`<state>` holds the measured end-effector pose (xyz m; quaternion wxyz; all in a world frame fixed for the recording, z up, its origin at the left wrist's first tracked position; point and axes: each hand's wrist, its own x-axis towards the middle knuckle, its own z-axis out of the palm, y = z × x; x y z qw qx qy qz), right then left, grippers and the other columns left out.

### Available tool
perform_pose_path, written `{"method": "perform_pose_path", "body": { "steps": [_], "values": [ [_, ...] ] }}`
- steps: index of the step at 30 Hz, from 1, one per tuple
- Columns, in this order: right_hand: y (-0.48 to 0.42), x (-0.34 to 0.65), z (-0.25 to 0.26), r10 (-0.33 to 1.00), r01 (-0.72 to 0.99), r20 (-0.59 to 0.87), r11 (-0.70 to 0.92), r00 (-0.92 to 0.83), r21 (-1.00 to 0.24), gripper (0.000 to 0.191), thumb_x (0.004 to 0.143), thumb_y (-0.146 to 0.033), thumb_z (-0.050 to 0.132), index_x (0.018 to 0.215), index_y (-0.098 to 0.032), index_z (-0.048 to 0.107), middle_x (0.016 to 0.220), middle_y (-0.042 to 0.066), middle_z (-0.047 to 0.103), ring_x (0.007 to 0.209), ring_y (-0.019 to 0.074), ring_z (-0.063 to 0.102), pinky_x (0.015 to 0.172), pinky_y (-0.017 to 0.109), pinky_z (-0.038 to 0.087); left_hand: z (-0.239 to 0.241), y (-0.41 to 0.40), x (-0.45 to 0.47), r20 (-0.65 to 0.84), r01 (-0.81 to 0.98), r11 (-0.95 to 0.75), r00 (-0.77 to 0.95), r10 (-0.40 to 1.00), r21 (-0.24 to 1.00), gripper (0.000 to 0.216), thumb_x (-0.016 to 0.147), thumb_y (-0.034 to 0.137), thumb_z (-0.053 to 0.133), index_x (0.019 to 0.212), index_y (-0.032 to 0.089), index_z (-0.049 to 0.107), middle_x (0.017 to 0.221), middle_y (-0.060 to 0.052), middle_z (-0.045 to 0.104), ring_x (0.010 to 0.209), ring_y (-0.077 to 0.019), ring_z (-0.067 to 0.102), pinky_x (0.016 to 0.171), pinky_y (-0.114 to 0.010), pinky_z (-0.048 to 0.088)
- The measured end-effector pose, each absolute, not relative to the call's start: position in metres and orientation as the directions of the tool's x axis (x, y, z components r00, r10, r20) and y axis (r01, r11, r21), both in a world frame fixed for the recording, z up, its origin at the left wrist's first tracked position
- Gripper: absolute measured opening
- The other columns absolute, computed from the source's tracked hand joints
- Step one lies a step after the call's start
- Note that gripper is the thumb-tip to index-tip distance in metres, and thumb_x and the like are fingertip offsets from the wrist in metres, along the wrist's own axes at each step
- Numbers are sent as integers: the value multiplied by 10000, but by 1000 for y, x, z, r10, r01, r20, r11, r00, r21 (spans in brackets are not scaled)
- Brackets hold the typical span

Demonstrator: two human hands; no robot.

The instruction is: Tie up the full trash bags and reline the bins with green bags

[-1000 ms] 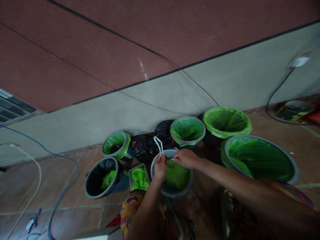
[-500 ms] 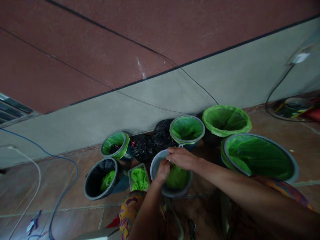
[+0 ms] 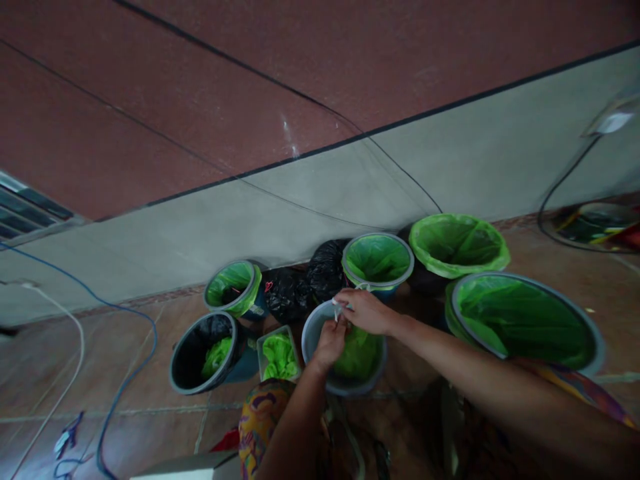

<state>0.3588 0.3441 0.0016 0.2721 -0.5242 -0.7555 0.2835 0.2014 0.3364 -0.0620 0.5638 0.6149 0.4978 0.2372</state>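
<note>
My left hand (image 3: 331, 343) and my right hand (image 3: 367, 311) are close together above a grey bucket (image 3: 311, 330). The fingers of both are pinched around a thin white strip (image 3: 337, 312) that looks like string or tie; its exact kind is too small to make out. Light green plastic (image 3: 357, 353) lies inside the bucket, under my hands. Just left of it, a small clear square tub (image 3: 261, 357) holds crumpled green plastic bags (image 3: 279, 355).
Bins with green liners stand to the right: a large one (image 3: 595, 327), another (image 3: 460, 243) and a smaller one (image 3: 377, 257). Black bags (image 3: 287, 297) lie by the wall. At left are a green-lined bin (image 3: 233, 287), a black-lined bin (image 3: 187, 357) and a blue cable (image 3: 130, 380).
My hands have moved slightly apart, my left hand lower and my right hand higher, so the white strip shows between them. The camera view has shifted a little.
</note>
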Motion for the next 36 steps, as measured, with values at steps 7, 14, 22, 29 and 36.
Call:
{"method": "perform_pose_path", "body": {
  "steps": [7,14,22,29,36],
  "values": [
    [352,376,4,979,586,131,198,-156,-786,534,759,-37,520,1278,-157,553,1264,136,670,1212,225,612,1032,392,455,-55,333,200,-331,258,241,408,851,936,636,830,744,431,818,146,647,569,56,391,537,-92,329,556,-262,251],
    [328,368,6,894,849,-148,335,-424,-408,237,939,-230,485,999,-166,705,933,126,762,970,268,710,945,406,456,-58,336,199,-352,170,310,358,865,935,567,754,727,559,657,169,572,596,22,499,579,-97,420,582,-251,324],
    [333,382,8,765,766,-351,273,-540,-582,225,877,-248,565,779,-169,751,772,64,752,724,186,672,656,254,434,-44,344,192,-314,377,194,290,904,906,137,731,220,653,814,158,743,681,-20,679,647,-146,589,684,-276,462],
    [345,380,-10,897,645,-147,180,-418,-742,458,797,-56,474,1162,-175,722,1184,77,743,1096,200,669,940,284,484,-29,334,195,-76,664,-399,566,821,633,246,837,138,560,994,190,743,1003,-99,752,963,-232,680,990,-392,483],
    [348,370,-34,882,489,-229,2,-412,-872,329,799,-65,458,941,-165,737,877,43,756,835,176,670,771,279,504,-40,333,193,57,691,-502,558,828,520,312,849,94,552,1076,231,717,1067,-83,743,1070,-250,666,988,-349,491]
  ]
}}
